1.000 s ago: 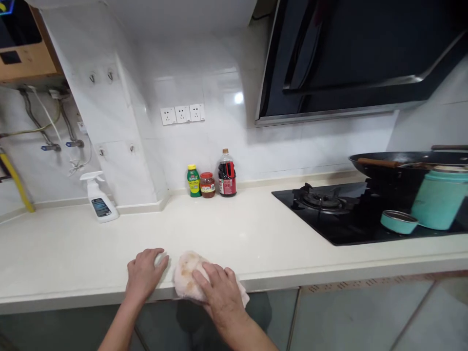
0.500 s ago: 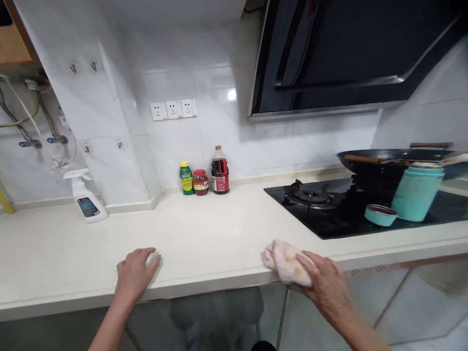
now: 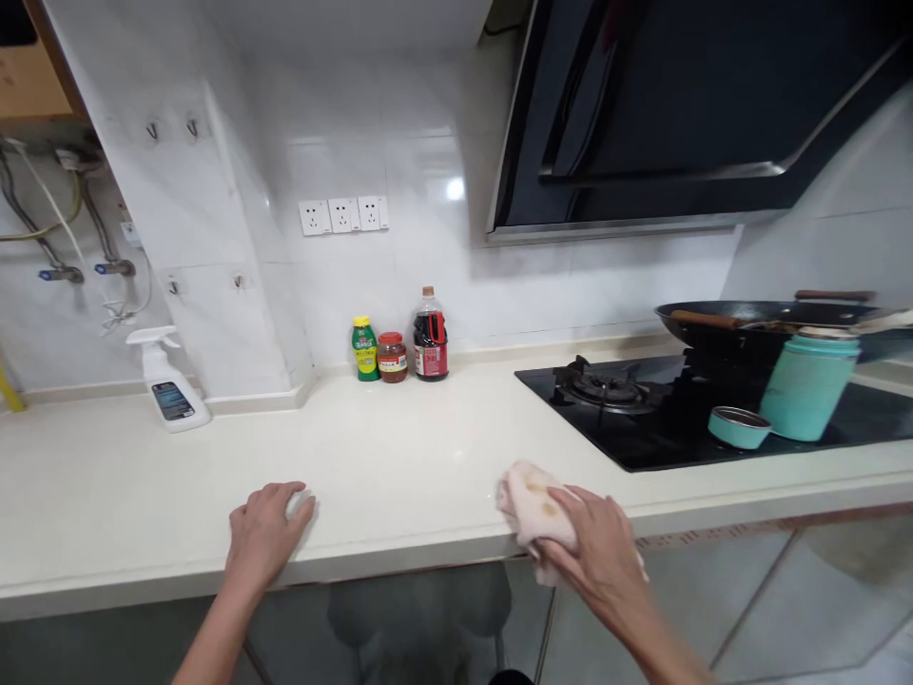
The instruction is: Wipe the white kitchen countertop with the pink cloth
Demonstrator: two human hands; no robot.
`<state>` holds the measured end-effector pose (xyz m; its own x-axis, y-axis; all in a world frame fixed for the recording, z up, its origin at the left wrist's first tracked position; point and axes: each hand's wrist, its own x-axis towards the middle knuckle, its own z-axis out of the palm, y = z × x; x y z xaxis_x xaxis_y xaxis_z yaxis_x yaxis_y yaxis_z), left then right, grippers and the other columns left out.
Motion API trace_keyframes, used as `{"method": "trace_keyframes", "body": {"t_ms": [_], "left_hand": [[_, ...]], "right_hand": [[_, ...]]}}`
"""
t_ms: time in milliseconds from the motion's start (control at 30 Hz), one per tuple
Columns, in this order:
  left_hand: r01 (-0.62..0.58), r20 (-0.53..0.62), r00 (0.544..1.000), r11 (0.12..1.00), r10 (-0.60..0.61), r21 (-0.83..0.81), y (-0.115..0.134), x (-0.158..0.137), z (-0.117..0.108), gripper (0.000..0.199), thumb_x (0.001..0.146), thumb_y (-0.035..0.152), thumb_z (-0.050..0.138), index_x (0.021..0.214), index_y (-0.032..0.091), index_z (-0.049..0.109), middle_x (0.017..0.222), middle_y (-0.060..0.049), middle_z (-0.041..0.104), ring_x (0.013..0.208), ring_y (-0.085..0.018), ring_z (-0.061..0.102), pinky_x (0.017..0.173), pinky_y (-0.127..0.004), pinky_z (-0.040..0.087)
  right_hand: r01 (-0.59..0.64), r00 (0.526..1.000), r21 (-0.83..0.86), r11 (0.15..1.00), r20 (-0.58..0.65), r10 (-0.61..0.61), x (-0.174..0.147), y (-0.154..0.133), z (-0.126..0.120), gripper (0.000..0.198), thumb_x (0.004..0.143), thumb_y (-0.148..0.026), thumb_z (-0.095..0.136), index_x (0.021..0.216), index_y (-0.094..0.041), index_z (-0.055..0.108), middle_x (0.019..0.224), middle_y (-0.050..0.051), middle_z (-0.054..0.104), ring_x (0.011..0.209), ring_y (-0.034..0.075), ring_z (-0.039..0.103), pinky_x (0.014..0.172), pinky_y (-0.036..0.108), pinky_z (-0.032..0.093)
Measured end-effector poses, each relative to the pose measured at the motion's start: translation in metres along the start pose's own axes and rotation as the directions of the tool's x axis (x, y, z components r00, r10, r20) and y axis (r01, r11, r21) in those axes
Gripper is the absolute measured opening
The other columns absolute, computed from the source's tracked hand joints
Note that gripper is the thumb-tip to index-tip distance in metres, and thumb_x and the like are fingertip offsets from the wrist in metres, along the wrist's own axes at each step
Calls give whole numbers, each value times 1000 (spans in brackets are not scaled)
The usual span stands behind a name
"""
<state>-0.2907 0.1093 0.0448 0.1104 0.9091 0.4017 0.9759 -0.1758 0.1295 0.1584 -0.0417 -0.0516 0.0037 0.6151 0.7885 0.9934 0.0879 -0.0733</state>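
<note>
My right hand [image 3: 595,547] grips a folded, pale pink cloth [image 3: 534,509] with brownish stains. The cloth lies against the white countertop [image 3: 399,466] at its front edge, and part of it hangs below my palm. To the left, my left hand [image 3: 265,531] rests on the counter near the same edge. Its fingers are bent and the thumb stands apart from them, with nothing visible in between.
A white spray bottle [image 3: 171,385] stands at the left. By the wall are a green bottle [image 3: 365,350], a red-lidded jar [image 3: 392,360] and a dark sauce bottle [image 3: 430,342]. Right, a black cooktop [image 3: 642,433] bears a wok [image 3: 756,319], a turquoise flask [image 3: 809,385] and its cup [image 3: 739,428].
My right hand has slid left along the counter's front edge with the cloth. My left hand has stayed in place. The view has shifted slightly.
</note>
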Motion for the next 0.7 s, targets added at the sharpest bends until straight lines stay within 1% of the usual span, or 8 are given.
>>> {"method": "trace_keyframes", "body": {"t_ms": [67, 133, 200, 300, 433, 533, 633, 700], "left_hand": [[-5, 1, 1000, 1000, 5, 6, -1, 1, 1, 38, 94, 42, 43, 118, 25, 69, 128, -8, 67, 122, -29, 56, 100, -45, 37], [-7, 13, 1000, 1000, 7, 11, -2, 1, 1, 39, 95, 42, 42, 118, 26, 69, 129, -8, 67, 122, -29, 56, 100, -45, 37], [-5, 24, 1000, 1000, 4, 12, -3, 2, 0, 40, 95, 43, 42, 119, 26, 68, 130, -8, 67, 123, -29, 55, 100, -45, 37], [1, 31, 1000, 1000, -1, 9, -3, 3, 0, 41, 95, 44, 41, 119, 26, 68, 131, -8, 66, 124, -29, 55, 99, -45, 37], [-9, 23, 1000, 1000, 9, 2, -3, 2, 0, 41, 95, 44, 41, 119, 25, 68, 130, -9, 67, 123, -30, 55, 99, -45, 37], [-19, 3, 1000, 1000, 19, -3, -1, 0, 0, 41, 95, 43, 41, 118, 24, 69, 129, -10, 67, 122, -30, 55, 99, -46, 36], [-17, -3, 1000, 1000, 17, -10, 1, -1, -2, 41, 95, 43, 41, 119, 25, 69, 129, -10, 67, 121, -30, 56, 99, -46, 36], [-12, -10, 1000, 1000, 12, -12, 3, -2, -3, 40, 95, 42, 42, 118, 25, 69, 128, -10, 68, 120, -29, 56, 99, -45, 37]], "right_hand": [[21, 1000, 22, 1000, -21, -20, 8, -23, 5, 50, 95, -49, 53, 136, -21, 45, 129, 15, 52, 116, 35, 49, 103, 57, 33], [43, 999, 30, 999, -18, -42, 13, -32, 8, 48, 95, -48, 55, 134, -21, 47, 127, 15, 53, 115, 34, 50, 102, 54, 34], [72, 997, 27, 997, 3, -72, 13, -26, 7, 46, 96, -47, 55, 133, -22, 49, 125, 13, 55, 114, 32, 50, 104, 55, 31], [70, 997, 4, 998, 30, -70, 7, 5, 4, 45, 96, -51, 53, 131, -23, 52, 124, 10, 57, 114, 32, 52, 103, 54, 32], [-82, 996, -81, 993, 17, 84, -5, 64, -7, 49, 96, -57, 43, 126, -23, 60, 123, 12, 58, 112, 34, 53, 96, 52, 39], [-252, 968, -211, 944, -58, 245, -10, 104, -21, 58, 94, -63, 35, 116, -22, 70, 122, 16, 55, 108, 40, 52, 89, 55, 42], [-428, 904, -338, 838, -140, 405, -5, 120, -32, 66, 92, -70, 31, 112, -24, 74, 117, 19, 54, 95, 42, 51, 74, 53, 44], [-442, 895, -387, 810, -133, 425, 3, 112, -36, 64, 93, -68, 32, 113, -25, 74, 107, 18, 56, 84, 38, 50, 67, 48, 42]]}}
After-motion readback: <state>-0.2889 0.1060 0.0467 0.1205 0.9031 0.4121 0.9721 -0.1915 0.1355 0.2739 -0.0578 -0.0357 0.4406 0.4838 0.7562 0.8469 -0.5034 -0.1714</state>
